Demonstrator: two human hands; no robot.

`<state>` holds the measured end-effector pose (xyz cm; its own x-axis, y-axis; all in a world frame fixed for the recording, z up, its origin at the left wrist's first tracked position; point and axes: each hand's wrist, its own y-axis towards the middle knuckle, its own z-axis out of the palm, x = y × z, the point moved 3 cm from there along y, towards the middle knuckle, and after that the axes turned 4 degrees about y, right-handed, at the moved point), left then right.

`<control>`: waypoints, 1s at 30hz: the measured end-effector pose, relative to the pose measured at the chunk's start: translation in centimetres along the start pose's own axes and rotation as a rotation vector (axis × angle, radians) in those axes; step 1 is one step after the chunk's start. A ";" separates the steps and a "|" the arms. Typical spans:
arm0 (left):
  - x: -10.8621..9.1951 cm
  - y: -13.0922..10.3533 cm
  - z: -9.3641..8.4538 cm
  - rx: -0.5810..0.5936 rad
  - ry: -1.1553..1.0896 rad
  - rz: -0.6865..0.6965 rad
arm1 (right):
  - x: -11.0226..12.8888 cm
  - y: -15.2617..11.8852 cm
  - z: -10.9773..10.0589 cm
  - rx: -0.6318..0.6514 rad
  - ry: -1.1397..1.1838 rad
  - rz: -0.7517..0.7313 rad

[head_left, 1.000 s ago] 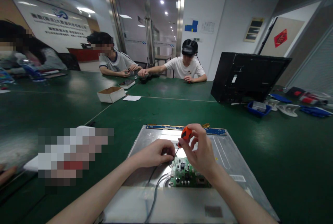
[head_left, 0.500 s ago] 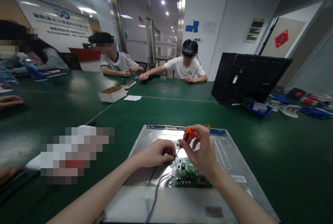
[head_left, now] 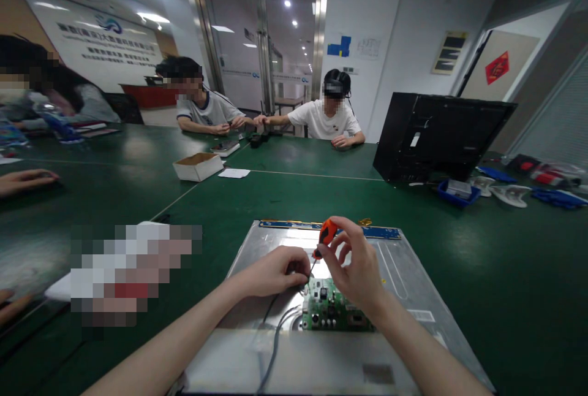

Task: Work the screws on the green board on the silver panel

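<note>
A screwdriver (head_left: 327,233) with an orange and black handle is pinched in the fingers of my right hand (head_left: 356,261). Its thin shaft slants down to the left, toward the upper left corner of a green circuit board (head_left: 326,304). At that corner rest the curled fingertips of my left hand (head_left: 287,270), close to the screwdriver's tip; what they pinch, if anything, is hidden. The board lies on a silver metal panel (head_left: 248,359) with a narrow blue circuit strip (head_left: 383,233) along its far edge. A grey cable (head_left: 274,347) runs from the board toward me.
On the green table stand an open white box (head_left: 198,170) and a black monitor (head_left: 441,138). A blue tray (head_left: 458,195) sits near the monitor's foot. Two people sit across the table; others' hands (head_left: 27,182) show at the left. A blurred-out white item (head_left: 124,273) lies left of my arm.
The screwdriver handle has tipped slightly left with my right fingers. My left hand stays put. Across the table, one person's outstretched hand has moved toward the neighbour, and the hand at the left has slid right.
</note>
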<state>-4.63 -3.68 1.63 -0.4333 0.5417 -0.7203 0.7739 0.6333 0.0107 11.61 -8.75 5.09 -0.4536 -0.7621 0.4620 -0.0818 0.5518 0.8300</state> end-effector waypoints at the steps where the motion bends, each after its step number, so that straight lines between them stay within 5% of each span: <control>1: 0.0 0.0 0.0 0.000 0.019 0.005 | 0.0 0.0 0.0 -0.008 0.003 0.006; 9: -0.1 -0.1 0.1 -0.011 0.042 0.020 | -0.3 -0.3 0.1 -0.073 0.047 0.051; 21: -0.5 0.0 0.1 -0.025 0.053 0.049 | -0.1 0.0 -0.1 0.059 -0.017 0.025; 30: -0.4 -0.1 0.3 -0.031 0.110 0.017 | -0.3 0.0 0.1 -0.038 -0.021 0.005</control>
<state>-4.35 -4.12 1.67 -0.4693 0.6089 -0.6396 0.7679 0.6390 0.0449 11.66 -8.52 4.93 -0.4726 -0.7520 0.4595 -0.0458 0.5417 0.8393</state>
